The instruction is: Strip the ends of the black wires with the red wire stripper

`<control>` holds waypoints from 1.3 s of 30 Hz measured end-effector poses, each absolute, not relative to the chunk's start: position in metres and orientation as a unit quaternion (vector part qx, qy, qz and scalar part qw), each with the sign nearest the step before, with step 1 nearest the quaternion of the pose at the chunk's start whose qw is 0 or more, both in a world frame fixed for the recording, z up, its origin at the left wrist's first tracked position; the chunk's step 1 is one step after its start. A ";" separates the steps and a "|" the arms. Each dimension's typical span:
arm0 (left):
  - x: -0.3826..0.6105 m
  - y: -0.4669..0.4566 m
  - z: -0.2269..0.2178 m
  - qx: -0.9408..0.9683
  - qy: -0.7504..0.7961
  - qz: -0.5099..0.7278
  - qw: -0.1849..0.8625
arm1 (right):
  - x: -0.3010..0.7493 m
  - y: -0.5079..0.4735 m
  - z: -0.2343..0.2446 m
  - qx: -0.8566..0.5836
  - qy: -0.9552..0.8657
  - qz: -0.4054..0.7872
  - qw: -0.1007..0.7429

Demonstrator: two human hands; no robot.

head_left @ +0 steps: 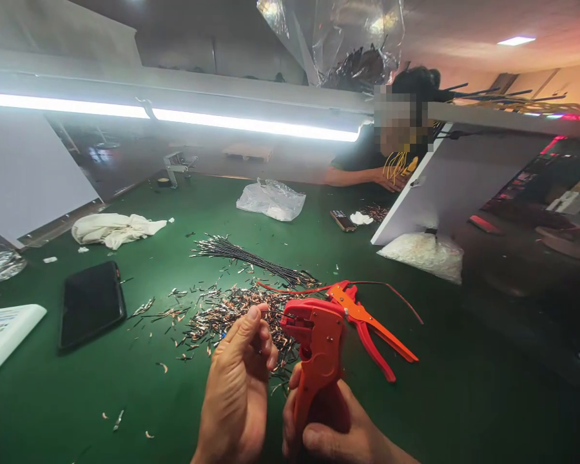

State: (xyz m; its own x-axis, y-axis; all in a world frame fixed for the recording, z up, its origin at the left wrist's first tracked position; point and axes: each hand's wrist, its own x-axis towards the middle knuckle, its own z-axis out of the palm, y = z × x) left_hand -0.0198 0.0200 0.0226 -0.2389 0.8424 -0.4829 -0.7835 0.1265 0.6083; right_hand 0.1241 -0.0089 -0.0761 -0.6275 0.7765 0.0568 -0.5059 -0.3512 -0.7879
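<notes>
My right hand (328, 419) is wrapped round the handles of a red-orange wire stripper (321, 348), held upright with its jaws to the left. My left hand (244, 367) pinches a thin black wire (274, 312) between thumb and forefinger. The wire's far end runs into the stripper's jaws. Behind both hands lies a pile of short cut wire ends (222, 316), black with copper showing. Beyond the pile is a bundle of black wires (251, 256). A second red-orange wire stripper (367, 316) rests on the table to the right, beside a red strip (396, 290).
On the green table (164, 406), a black phone (93, 306) and a white box-like item (7, 335) lie left. A white cloth (116, 229) and plastic bag (271, 200) sit farther back. Across the table a person (362, 154) handles yellow wires. A white panel (430, 180) leans right.
</notes>
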 end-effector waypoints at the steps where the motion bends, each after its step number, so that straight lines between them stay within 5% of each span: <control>1: -0.019 0.020 0.022 0.034 0.432 0.657 0.617 | 0.124 -0.009 -0.076 -0.166 -0.404 0.806 0.398; 32: -0.021 0.007 0.006 0.203 0.535 0.595 0.565 | 0.132 -0.013 -0.060 -0.326 -0.440 0.750 0.371; 34: -0.022 0.003 0.005 0.240 0.626 0.563 0.483 | 0.132 -0.015 -0.057 -0.343 -0.418 0.762 0.356; 36: -0.022 0.000 0.008 0.285 0.711 0.573 0.292 | 0.133 -0.016 -0.059 -0.343 -0.415 0.766 0.352; 39: -0.024 0.003 0.013 0.393 0.643 0.648 0.111 | 0.135 -0.016 -0.064 -0.316 -0.436 0.765 0.354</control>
